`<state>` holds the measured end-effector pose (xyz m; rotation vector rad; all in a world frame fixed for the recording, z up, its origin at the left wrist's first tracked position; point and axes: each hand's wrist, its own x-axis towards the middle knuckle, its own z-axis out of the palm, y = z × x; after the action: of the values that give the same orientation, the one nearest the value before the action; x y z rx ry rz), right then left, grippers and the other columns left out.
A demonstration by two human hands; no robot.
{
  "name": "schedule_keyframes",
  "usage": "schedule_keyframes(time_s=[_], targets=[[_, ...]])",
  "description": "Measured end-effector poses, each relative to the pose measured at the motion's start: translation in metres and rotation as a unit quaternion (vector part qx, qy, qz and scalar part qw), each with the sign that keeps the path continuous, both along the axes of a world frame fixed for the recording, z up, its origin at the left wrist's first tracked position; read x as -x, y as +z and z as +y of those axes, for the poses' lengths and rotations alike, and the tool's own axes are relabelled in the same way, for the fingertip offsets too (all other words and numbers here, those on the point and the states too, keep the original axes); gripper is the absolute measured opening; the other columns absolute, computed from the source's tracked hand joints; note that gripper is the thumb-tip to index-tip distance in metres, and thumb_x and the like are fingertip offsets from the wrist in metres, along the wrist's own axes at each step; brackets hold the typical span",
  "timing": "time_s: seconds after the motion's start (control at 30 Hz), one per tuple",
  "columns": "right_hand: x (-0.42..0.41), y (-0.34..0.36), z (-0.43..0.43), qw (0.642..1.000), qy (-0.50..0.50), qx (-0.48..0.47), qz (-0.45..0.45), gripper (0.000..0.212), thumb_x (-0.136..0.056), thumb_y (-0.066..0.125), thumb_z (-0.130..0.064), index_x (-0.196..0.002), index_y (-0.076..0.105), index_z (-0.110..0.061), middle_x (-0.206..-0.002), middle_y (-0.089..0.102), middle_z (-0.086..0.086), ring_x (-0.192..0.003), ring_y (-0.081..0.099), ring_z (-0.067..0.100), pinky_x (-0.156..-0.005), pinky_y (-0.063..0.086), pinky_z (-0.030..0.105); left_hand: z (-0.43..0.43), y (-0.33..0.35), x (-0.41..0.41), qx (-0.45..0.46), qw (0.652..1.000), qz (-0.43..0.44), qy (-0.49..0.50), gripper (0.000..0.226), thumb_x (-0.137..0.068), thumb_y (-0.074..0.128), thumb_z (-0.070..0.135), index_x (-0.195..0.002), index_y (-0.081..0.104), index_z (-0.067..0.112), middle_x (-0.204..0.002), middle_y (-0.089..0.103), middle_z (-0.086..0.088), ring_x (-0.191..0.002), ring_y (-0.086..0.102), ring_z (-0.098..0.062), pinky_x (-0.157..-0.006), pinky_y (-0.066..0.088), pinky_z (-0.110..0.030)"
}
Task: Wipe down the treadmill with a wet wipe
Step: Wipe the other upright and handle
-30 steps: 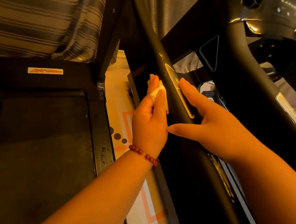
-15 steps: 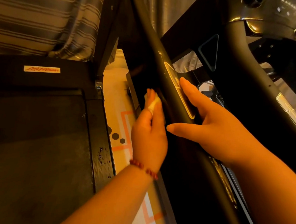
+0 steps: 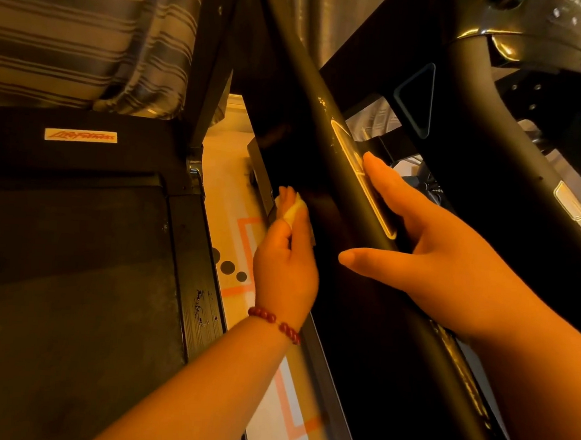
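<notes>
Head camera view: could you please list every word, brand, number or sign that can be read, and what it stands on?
"LifeFitness": red lettering on the pale label on the black treadmill hood at the left.
Marks on the handrail's grip sensor plate: too faint to read.
Markings on the console at the top right: too small and blurred to read.

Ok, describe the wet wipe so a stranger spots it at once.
Find the black handrail slanting through the middle. Left of it is the left hand, wearing a red bead bracelet. The wet wipe is the small pale wad pinched at its fingertips; the right hand holds nothing.
</notes>
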<state>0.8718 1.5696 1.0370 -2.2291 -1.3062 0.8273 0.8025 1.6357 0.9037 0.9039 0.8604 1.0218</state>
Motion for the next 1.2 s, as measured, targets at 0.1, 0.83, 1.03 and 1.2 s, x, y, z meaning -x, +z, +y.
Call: schedule_keyframes(time_s=[0.1,0.83,1.03,1.2], targets=[[0.001,0.001,0.0,1.0,0.0,0.01,-0.019,0.099,-0.063,0.069,-0.052,-0.141,0.01,-0.065,-0.145,0.035,-0.028,-0.103,0.061,0.008,-0.077,0.059,0.031,0.033,-0.01,-0.008,0.007,0.999,0.035,0.007,0.039,-0.101,0.043,0.03,-0.139,0.049,0.022,-0.143,0.048,0.008,-0.132,0.042,-0.006,-0.109,0.04,-0.033],[0.003,0.004,-0.002,1.0,-0.007,0.005,-0.03,0.093,-0.068,0.068,-0.05,-0.139,0.012,-0.066,-0.148,0.027,-0.033,-0.104,0.06,0.005,-0.085,0.057,0.03,-0.029,0.003,0.009,-0.029,0.999,-0.016,-0.031,0.04,-0.097,0.043,0.038,-0.136,0.04,0.045,-0.148,0.041,0.013,-0.137,0.037,-0.008,-0.109,0.04,-0.04],[0.002,0.0,-0.01,1.0,0.001,-0.011,-0.024,0.096,-0.061,0.067,-0.058,-0.14,0.013,-0.065,-0.15,0.028,-0.029,-0.115,0.055,0.009,-0.091,0.055,0.038,-0.017,0.009,0.003,-0.057,0.998,-0.031,-0.008,0.042,-0.098,0.043,0.032,-0.14,0.043,0.031,-0.147,0.041,0.014,-0.136,0.036,-0.004,-0.109,0.04,-0.037],[-0.001,-0.002,-0.014,0.999,0.02,-0.035,-0.015,0.092,-0.066,0.068,-0.052,-0.141,0.015,-0.062,-0.15,0.027,-0.03,-0.125,0.048,0.007,-0.097,0.051,0.04,-0.048,0.001,0.018,-0.056,0.997,-0.022,-0.038,0.037,-0.096,0.043,0.04,-0.133,0.044,0.046,-0.144,0.044,0.018,-0.134,0.039,-0.002,-0.107,0.042,-0.038]])
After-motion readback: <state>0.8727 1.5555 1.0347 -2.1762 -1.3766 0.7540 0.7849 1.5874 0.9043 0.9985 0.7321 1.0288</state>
